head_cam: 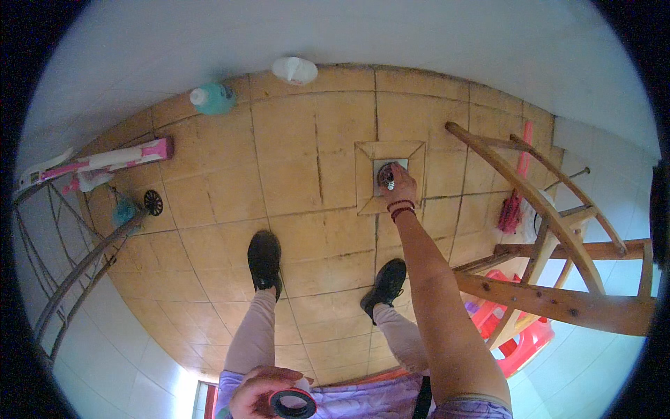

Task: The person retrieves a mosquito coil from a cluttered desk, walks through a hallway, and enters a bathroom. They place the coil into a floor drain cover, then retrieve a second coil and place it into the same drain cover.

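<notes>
My right hand (pixel 400 186) reaches down to the square metal floor drain (pixel 379 167) set in the tiles. Its fingers grip a small metal part (pixel 388 178) at the drain's round opening; the hand hides some of it. Close to my lap, my left hand (pixel 259 395) holds a round, black-rimmed ring-shaped part (pixel 293 404) with a pale middle. That part's exact kind cannot be told.
A teal bottle (pixel 213 98) and a white bottle (pixel 294 70) stand by the wall. Pink-and-white mop-like tools (pixel 120 157) and a metal rack (pixel 78 283) are at left. Wooden stool legs (pixel 523 183), a pink-handled brush (pixel 515 204) and a red plastic item (pixel 528 343) lie right.
</notes>
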`<state>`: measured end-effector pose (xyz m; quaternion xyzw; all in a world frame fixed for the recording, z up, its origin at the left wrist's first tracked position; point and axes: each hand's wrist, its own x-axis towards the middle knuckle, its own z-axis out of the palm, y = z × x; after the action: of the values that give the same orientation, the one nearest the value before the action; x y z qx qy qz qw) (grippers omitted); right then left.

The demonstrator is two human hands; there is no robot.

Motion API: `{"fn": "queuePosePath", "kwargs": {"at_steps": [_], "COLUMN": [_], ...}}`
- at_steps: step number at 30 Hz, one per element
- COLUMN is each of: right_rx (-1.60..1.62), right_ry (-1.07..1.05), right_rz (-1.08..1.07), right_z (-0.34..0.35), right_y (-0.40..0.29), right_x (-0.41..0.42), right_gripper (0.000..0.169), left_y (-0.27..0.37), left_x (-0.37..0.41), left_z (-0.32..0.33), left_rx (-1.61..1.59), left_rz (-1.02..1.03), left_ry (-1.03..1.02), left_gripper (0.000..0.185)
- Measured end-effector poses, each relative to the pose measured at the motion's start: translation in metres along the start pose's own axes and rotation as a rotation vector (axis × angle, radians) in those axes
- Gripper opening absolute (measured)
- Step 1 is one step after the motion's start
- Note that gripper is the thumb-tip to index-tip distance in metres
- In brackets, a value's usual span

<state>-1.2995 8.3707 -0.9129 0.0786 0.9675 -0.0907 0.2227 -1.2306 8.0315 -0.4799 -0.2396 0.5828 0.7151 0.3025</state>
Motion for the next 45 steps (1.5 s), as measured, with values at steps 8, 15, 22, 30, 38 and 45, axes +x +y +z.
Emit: {"fn": "queuePosePath", "kwargs": {"at_steps": [8,15,22,30,38,45], "right_rx": [0.054,0.198,0.217,0.176,0.311,0.191], "right_ry": [0.042,0.207,0.249,0.286,0.335,0.258], "right_rz": [-0.008,-0.003,0.036,0.087,0.204,0.125], "right_z": [0.002,0.002,0.023,0.012,0.018,0.011], "right_y": [0.005,-0.007,0.015,-0.004,0.006,-0.003], "right_x": [-0.004,-0.008,0.004,-0.003,0.0,-0.002], "right_gripper": [0.079,0.074,0.066,0.057,0.056,0.059], "left_y": [-0.001,-0.004,0.001,-0.002,0.0,0.0], "left_x": [0.002,0.004,0.007,0.009,0.01,0.009], "left_z": [0.004,0.008,0.007,0.006,0.005,0.008], "left_rx": [-0.022,-0.073,-0.015,0.006,0.001,-0.014], "left_rz": [0.03,0.036,0.046,0.034,0.021,0.009], "left_ry": [-0.002,0.029,0.005,0.009,0.011,0.008], "left_gripper": [0.041,0.041,0.042,0.043,0.044,0.044]}}
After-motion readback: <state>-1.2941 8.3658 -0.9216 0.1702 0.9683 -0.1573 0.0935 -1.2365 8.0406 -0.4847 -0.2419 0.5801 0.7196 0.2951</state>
